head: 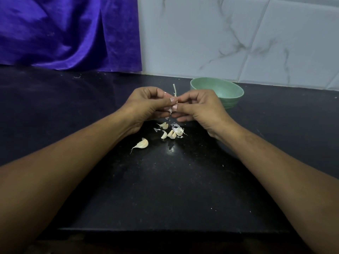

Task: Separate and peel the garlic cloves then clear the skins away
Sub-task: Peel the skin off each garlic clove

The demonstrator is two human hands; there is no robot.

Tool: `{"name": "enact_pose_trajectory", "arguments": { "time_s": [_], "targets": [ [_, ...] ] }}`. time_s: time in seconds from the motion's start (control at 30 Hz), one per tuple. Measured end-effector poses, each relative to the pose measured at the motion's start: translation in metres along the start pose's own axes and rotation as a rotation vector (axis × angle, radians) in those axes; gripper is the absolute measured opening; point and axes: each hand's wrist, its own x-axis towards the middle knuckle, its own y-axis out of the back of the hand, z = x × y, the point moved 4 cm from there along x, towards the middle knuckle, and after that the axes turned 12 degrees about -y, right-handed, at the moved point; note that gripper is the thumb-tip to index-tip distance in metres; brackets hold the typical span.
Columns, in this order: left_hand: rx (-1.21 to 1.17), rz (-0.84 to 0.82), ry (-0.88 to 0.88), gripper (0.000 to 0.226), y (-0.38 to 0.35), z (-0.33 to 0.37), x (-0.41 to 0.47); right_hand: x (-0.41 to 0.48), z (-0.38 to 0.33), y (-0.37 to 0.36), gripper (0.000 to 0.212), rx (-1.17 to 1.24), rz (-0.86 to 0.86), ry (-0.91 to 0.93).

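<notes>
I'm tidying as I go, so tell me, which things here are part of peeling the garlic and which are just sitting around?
Part of the job: garlic bulb, pinched by left hand and right hand; loose cloves on the counter; skin scraps; green bowl, probably.

Just lying about: purple cloth at the back left.

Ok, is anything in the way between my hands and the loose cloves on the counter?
Nothing visible. The loose cloves lie uncovered on the counter right by both hands, though the left hand and right hand are both pinching the garlic stem.
</notes>
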Motion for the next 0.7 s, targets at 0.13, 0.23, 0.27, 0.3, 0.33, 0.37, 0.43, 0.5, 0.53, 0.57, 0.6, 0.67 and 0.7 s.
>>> {"name": "enact_pose_trajectory", "arguments": {
  "time_s": [0.13, 0.23, 0.27, 0.3, 0.33, 0.37, 0.43, 0.5, 0.53, 0.57, 0.6, 0.67, 0.7],
  "targets": [
    [0.013, 0.029, -0.026, 0.018, -0.0005, -0.0018, -0.0003, -0.0002, 0.0005, -0.0029, 0.011, -0.008, 0.009, -0.011],
    [0.015, 0.05, -0.03, 0.014, 0.0021, -0.0039, 0.0013, 0.0005, 0.002, -0.0029, 0.009, 0.003, 0.019, -0.021],
    [0.016, 0.056, -0.028, 0.013, 0.0028, -0.0044, 0.0018, 0.0002, 0.002, -0.003, 0.008, 0.01, 0.023, -0.023],
    [0.018, 0.06, -0.026, 0.011, 0.0032, -0.0047, 0.0022, -0.0002, 0.0019, -0.0035, 0.007, 0.013, 0.024, -0.024],
    [0.021, 0.064, -0.025, 0.011, 0.0032, -0.005, 0.0025, -0.0004, 0.0019, -0.004, 0.007, 0.014, 0.02, -0.028],
    [0.022, 0.065, -0.023, 0.01, 0.0029, -0.0048, 0.0023, -0.0007, 0.0018, -0.0049, 0.008, 0.012, 0.012, -0.035],
    [0.024, 0.054, -0.015, 0.007, 0.0019, -0.0042, 0.0023, -0.0006, 0.0006, -0.0047, 0.008, -0.004, -0.01, -0.057],
    [0.029, 0.044, -0.005, 0.01, 0.0016, -0.0034, 0.0021, -0.0001, -0.0026, -0.0026, 0.011, -0.049, -0.028, -0.069],
    [0.033, 0.045, -0.002, 0.011, 0.002, -0.0031, 0.002, -0.0002, -0.0041, -0.001, 0.013, -0.088, -0.034, -0.075],
    [0.039, 0.047, -0.001, 0.012, 0.0028, -0.0026, 0.002, -0.0007, -0.0053, 0.0006, 0.014, -0.133, -0.041, -0.078],
    [0.044, 0.048, -0.001, 0.011, 0.0033, -0.0022, 0.0019, -0.0018, -0.0061, 0.0018, 0.012, -0.179, -0.05, -0.081],
    [0.043, 0.048, 0.001, 0.011, 0.004, -0.0022, 0.002, -0.0039, -0.0067, 0.0037, 0.008, -0.236, -0.07, -0.087],
    [0.042, 0.046, 0.003, 0.011, 0.0039, -0.0023, 0.002, -0.0048, -0.0072, 0.0042, 0.007, -0.249, -0.075, -0.087]
  ]
}}
